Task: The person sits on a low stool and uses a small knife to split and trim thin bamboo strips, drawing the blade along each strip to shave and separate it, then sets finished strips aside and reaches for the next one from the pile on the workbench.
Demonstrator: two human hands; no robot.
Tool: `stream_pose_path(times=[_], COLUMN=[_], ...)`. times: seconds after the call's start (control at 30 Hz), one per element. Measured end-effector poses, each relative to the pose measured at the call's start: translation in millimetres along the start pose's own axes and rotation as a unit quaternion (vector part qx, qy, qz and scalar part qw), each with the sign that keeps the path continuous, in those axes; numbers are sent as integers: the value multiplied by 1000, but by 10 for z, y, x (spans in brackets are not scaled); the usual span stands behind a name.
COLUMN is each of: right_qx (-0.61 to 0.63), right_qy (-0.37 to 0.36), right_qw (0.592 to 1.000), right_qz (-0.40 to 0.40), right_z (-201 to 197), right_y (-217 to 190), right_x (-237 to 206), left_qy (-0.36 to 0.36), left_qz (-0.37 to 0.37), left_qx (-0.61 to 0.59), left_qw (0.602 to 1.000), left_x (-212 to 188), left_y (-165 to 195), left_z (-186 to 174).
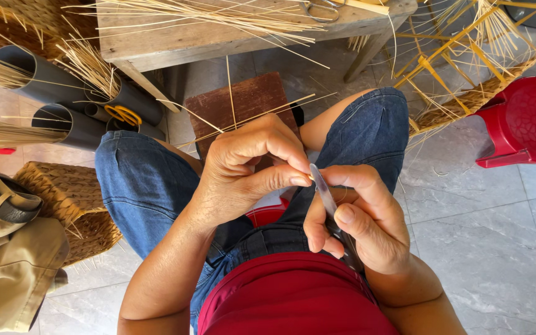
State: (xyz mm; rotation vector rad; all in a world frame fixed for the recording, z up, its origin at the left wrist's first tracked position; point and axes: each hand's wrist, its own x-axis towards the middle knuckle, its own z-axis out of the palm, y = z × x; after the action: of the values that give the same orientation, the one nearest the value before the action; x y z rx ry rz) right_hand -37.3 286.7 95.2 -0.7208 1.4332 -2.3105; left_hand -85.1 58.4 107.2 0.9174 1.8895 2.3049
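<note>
My left hand [249,167] pinches the near ends of a few thin pale straw strips [249,118], which run away from me over a brown wooden block [246,102]. My right hand [358,217] grips a small knife [324,189]. Its thin blade points up and touches the strips at my left thumb tip. Both hands hover above my lap, between my knees in blue denim shorts [144,180].
A wooden bench [175,37] strewn with straw stands ahead. Grey tubes [51,80] holding straw bundles and orange-handled scissors [122,115] lie at left, with woven baskets [69,198] and a tan bag [7,260]. At right are a red plastic stool [525,121] and a half-woven frame [466,68].
</note>
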Motion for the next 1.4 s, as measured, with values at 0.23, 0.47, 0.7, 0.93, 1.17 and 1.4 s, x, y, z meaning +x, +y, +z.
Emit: stream_pose_path(times=[0.23, 0.47, 0.7, 0.93, 1.17, 1.4], right_qx=[23, 25, 12, 8, 31, 62], right_qy=[-26, -31, -28, -25, -22, -25], right_qw=[999, 999, 1000, 1000, 999, 998], right_qz=[13, 12, -1, -15, -23, -16], right_z=[-14, -48, -70, -60, -55, -74], right_y=[-12, 15, 51, 76, 123, 139], right_x=[36, 44, 77, 101, 123, 149], left_qy=[-6, -7, 15, 23, 28, 26], left_qz=[6, 5, 0, 3, 7, 13], left_qx=[31, 55, 61, 83, 83, 106], left_qw=[999, 998, 998, 996, 996, 994], left_x=[-10, -21, -15, -19, -20, -12], left_y=[52, 70, 65, 83, 82, 94], left_z=[-70, -74, -49, -46, -46, -47])
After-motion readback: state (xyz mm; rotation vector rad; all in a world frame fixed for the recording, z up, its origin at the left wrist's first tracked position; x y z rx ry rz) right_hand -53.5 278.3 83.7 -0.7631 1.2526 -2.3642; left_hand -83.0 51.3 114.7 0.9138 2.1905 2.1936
